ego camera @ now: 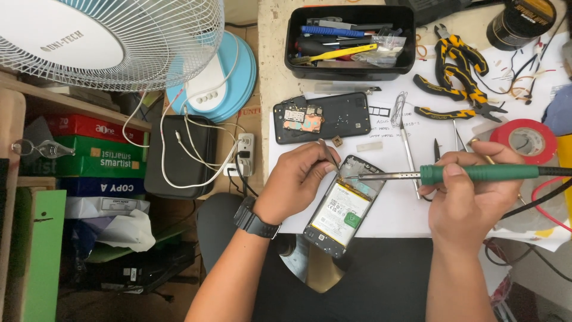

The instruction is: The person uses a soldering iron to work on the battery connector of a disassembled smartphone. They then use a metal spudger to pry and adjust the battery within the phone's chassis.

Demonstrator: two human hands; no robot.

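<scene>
Bare metal iron shaft [387, 176], matt green plastic handle [482, 173], thin shiny metal tweezers [329, 152], glossy battery label [344, 213], white paper sheet [399, 209]

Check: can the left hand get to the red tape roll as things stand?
Probably not easily: the left hand holds tweezers at the opened phone, and the right hand with the soldering iron lies between it and the red tape roll.

Even, bright, diffuse light throughout; shadows soft and short. Focus sharp across the frame, no motion blur. Slight wide-angle bowing at edges.
</scene>
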